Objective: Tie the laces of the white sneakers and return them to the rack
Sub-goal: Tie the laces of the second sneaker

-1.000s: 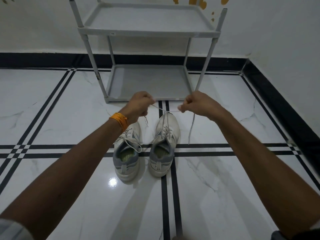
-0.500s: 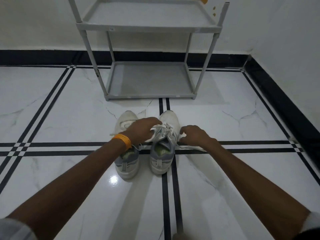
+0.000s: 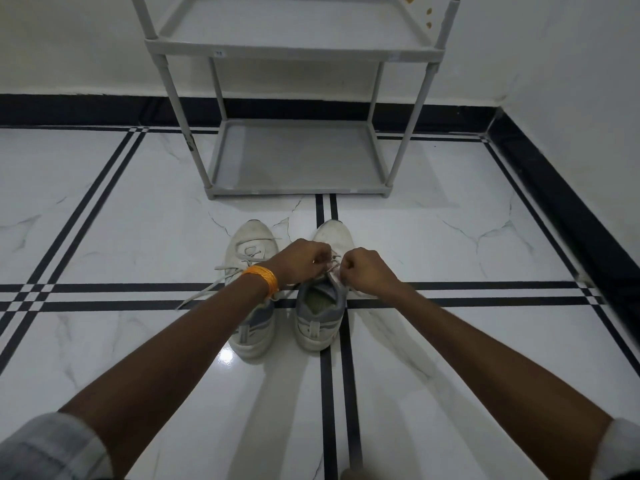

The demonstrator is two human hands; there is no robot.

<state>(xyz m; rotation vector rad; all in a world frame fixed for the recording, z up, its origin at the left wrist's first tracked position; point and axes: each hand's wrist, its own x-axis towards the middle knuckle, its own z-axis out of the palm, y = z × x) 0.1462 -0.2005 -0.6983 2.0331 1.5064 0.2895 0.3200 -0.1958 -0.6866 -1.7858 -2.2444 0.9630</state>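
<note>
In front of the grey rack (image 3: 298, 161), the left hand (image 3: 302, 259) and right hand (image 3: 367, 268) have fingers curled tight, pinching the right sneaker's (image 3: 323, 306) laces (image 3: 330, 268).

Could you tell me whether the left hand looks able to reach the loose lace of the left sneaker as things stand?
Probably yes: the loose lace trails on open floor beside the left forearm, unblocked. But the left hand is closed on the right sneaker's laces and must let go first.

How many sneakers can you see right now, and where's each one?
2. Left sneaker stands on the floor under the left forearm, laces loose. Right sneaker stands beside it; both hands work its laces. None on the rack.
</note>
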